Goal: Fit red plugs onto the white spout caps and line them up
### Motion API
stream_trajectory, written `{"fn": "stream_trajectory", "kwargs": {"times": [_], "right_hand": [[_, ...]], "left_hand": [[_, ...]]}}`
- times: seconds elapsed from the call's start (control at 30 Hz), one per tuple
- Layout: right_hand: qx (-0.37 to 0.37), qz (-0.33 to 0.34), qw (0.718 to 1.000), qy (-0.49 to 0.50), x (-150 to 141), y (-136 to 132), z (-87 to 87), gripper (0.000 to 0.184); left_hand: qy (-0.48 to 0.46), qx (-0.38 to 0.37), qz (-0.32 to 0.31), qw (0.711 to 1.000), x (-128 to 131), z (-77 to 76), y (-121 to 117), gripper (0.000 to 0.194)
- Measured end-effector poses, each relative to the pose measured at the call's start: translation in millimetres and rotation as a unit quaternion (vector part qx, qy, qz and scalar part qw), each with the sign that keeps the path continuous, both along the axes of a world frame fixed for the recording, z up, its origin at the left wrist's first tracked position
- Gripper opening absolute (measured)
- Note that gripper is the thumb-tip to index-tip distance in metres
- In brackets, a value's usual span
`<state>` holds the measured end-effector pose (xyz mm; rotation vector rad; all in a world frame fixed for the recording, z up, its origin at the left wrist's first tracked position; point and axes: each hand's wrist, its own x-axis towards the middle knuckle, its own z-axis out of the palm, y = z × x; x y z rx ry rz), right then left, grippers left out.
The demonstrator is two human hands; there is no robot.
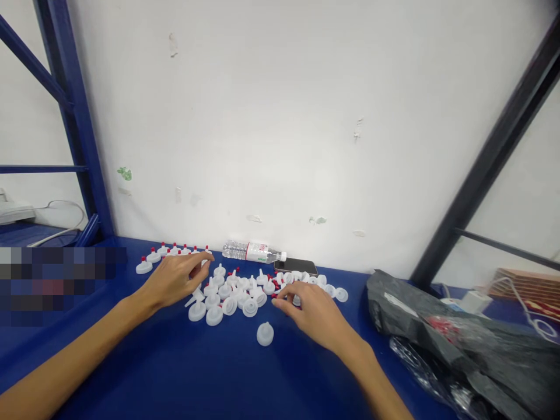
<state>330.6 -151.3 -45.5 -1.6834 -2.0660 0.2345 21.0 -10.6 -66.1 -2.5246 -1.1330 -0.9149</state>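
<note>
My left hand (pixel 181 277) is at the back left, its thumb and fingers curled around a white nozzle cap with a red tip (pixel 207 249), which they partly hide. Beside it stand several similar red-tipped nozzle caps (pixel 143 266). At the right side of the pile, my right hand (pixel 312 309) pinches a small red tip (pixel 274 296), mostly covered by the fingers. White nozzle caps (pixel 214 315) lie heaped between the hands, some upright and others tipped over. One white nozzle cap (pixel 265 334) stands alone in front of the heap.
A clear plastic bottle (pixel 256 252) lies against the wall, beside a dark phone (pixel 296 267). Grey plastic bags (pixel 459 344) fill the right side of the blue table (pixel 210 373). Blue metal posts (pixel 81 111) frame the left; a dark post (pixel 485 146) leans at the right.
</note>
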Motion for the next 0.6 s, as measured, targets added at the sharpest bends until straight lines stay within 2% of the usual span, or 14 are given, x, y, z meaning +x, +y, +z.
{"fn": "stream_trajectory", "kwargs": {"times": [0.13, 0.23, 0.6], "right_hand": [[-0.009, -0.07, 0.993, -0.094, 7, 5, -5.7, 0.014], [-0.031, -0.073, 0.989, -0.128, 7, 8, -12.2, 0.008], [-0.065, -0.039, 0.996, -0.046, 2, 10, -23.0, 0.008]], "left_hand": [[-0.015, 0.026, -0.018, 0.999, 1, -0.9, -2, 0.03], [-0.018, 0.038, -0.028, 0.999, 4, -1.2, -4, 0.028], [-0.019, 0.04, -0.056, 0.997, 7, -1.3, -8, 0.025]]}}
